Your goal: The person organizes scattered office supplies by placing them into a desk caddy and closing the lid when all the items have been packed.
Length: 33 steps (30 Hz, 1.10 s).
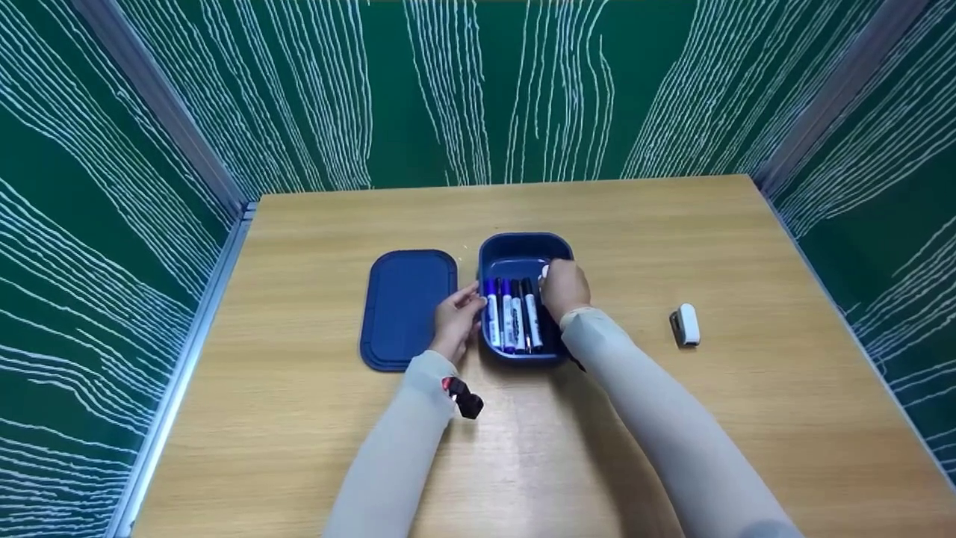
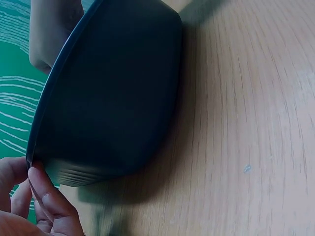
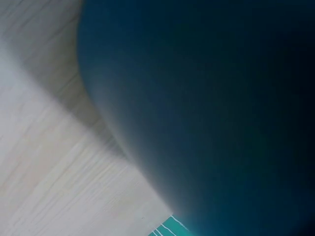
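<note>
A dark blue rectangular box (image 1: 526,245) stands without its lid on the table, with several markers (image 1: 515,317) lying side by side in it, some with blue caps and some with black. At the box's left rim, my left hand (image 1: 454,323) pinches the edge between thumb and fingers; the left wrist view shows this grip on the box wall (image 2: 108,88). My right hand (image 1: 565,288) reaches over the right rim into the box, fingers curled around a small white object (image 1: 544,271). Most of that object is hidden by the hand, so I cannot tell its kind.
A blue lid (image 1: 409,310) lies flat left of the box. To the right, a small white and black stapler (image 1: 686,326) rests on the wooden table (image 1: 747,418). Green walls (image 1: 388,97) with white wavy lines enclose the back and sides.
</note>
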Available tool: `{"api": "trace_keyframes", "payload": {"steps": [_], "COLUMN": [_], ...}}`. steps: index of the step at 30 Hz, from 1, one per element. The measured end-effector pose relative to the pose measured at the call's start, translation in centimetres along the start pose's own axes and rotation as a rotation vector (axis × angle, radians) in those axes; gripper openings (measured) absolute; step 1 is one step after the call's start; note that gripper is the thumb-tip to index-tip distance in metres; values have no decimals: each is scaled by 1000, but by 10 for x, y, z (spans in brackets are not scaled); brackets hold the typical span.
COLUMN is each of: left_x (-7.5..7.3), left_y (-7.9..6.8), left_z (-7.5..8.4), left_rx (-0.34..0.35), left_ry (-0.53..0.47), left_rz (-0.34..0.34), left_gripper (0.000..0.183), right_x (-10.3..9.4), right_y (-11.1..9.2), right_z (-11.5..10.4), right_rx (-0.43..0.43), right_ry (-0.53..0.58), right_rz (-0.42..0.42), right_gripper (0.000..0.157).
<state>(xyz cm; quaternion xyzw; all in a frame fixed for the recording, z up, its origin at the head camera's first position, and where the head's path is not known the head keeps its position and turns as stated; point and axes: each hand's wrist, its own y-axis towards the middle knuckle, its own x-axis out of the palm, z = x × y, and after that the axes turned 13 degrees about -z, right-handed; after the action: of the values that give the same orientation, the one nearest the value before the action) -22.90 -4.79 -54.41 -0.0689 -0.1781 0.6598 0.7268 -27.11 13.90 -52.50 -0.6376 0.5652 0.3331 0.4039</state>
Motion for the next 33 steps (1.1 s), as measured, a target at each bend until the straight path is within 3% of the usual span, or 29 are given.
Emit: {"api": "trace_keyframes", "payload": {"steps": [7,11,14,19,23,28,33], "left_x": [2,2,2,3,4,4,3], "left_y": [-1,-1,-1,-1,0,0,-1], "left_z": [-1,0,0,1,1,1,0], "left_rx": [-5,6,16,28,30,26,4], "left_ry": [10,27,29,18,18,23,42], "left_rz": [-13,-6,-3,-16,-17,-13,13], "left_gripper": [43,43,43,44,44,44,42], "right_x": [-7,-19,-33,-60,-88,-121,-140], "right_y": [-5,-7,-8,-7,-10,-23,-40], "right_z": [-3,-6,-8,1,18,57,105], "right_rx": [13,10,4,14,35,129,178], "right_ry": [0,5,54,229,445,836,979], "right_rz": [-53,-54,-39,-23,-17,-74,-169], "right_gripper": [29,39,37,24,33,44,57]}}
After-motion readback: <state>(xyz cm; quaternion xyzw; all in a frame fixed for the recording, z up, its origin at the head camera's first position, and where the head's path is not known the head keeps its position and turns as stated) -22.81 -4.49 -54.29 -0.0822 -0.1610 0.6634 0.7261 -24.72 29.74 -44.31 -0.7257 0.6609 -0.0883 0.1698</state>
